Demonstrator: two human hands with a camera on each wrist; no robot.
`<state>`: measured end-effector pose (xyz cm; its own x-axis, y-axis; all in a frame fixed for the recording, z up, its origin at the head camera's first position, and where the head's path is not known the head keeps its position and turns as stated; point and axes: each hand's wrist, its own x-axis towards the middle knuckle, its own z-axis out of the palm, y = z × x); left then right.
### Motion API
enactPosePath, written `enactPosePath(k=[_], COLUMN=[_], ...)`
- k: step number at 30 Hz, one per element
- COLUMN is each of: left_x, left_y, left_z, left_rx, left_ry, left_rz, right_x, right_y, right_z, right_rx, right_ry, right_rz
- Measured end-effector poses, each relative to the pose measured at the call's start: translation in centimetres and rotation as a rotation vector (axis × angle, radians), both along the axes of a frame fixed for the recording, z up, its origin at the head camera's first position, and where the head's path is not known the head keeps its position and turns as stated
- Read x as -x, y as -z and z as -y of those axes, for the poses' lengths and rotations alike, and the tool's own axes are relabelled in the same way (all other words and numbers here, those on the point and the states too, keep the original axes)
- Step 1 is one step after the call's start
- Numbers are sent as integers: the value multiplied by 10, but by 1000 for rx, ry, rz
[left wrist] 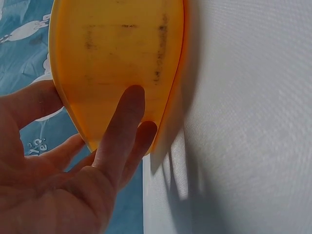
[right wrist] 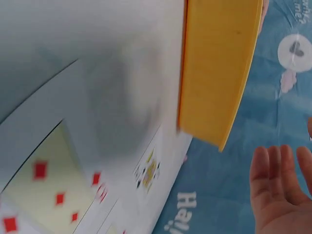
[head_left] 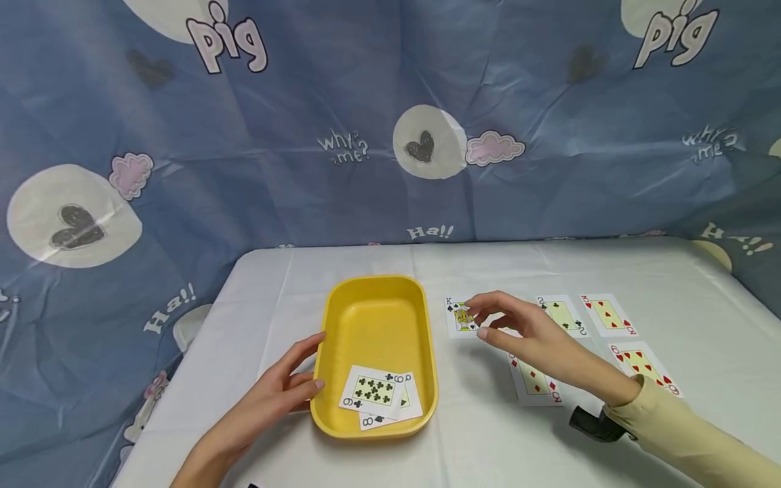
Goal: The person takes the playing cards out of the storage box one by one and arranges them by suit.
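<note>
Tray (head_left: 375, 325), yellow with rounded corners, sits on the white tabletop (head_left: 470, 440) in front of you, with 12 o'clock pointing to the blue backdrop (head_left: 342, 203) in the head view. Your left hand (head_left: 277, 393) is between 8 and 9 o'clock from its middle, fingers (left wrist: 122, 131) loosely spread and touching the rim and outer wall; they lie against the side without wrapping round it. Inside, at the 6 o'clock end, you have a clubs card (head_left: 373, 391) lying partly over a spades card (head_left: 411, 401).

Your right hand (head_left: 532, 332) hangs raised at 3 o'clock from the tray, well apart from it, its fingers loosely bent, a gap between thumb and fingertips, and nothing in them. Taking that hand as the clock's centre, you have the king of spades (head_left: 462, 318) at 9, between hand and tray; a diamonds card (head_left: 537, 383) at 6, partly hidden by your hand; the two of clubs (head_left: 560, 316) at 2; and a hearts card (head_left: 608, 315) at 3. From that one, a second hearts card (head_left: 643, 364) lies between 4 and 5, partly behind your arm. Your tan sleeve (head_left: 683, 423) runs off towards 4, with a black object (head_left: 598, 425) at 5, beside the cuff
</note>
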<state>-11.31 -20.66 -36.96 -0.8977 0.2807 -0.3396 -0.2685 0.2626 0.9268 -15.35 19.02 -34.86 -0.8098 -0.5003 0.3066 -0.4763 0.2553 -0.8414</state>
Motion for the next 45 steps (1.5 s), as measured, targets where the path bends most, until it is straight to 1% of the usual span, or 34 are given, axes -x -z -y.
enactPosePath(k=[4,12,16,20,25,28,31,38,41,45], left_x=[0,1,0,0,0,0,0,0,0,0], left_y=[0,1,2,2,3,3,3,2,2,2], left_z=[0,1,2,2,3,3,2,2,2,2], left_rx=[-2,-12,-12,-9,-16,-16,-17,-15,-10,-13], left_ry=[5,17,22,24,42,43,42,35,30,38], left_rz=[-8,-15,-19,-21,-26,-31,-36,-26,-20,-16], right_x=[1,1,3,11,26,37,47,66,71,74], right_y=[1,6,6,6,8,9,8,10,12,17], right_z=[16,52,68,83,101,111,119,139,147,156], right_rx=[0,-45,-80,-102,-128,-185,-252,-398,-484,-600], right_ry=[-74,-276,-340,-411,-537,-586,-615,-696,-702,-696], right_rz=[13,54,76,112,133,110,89,123,119,95])
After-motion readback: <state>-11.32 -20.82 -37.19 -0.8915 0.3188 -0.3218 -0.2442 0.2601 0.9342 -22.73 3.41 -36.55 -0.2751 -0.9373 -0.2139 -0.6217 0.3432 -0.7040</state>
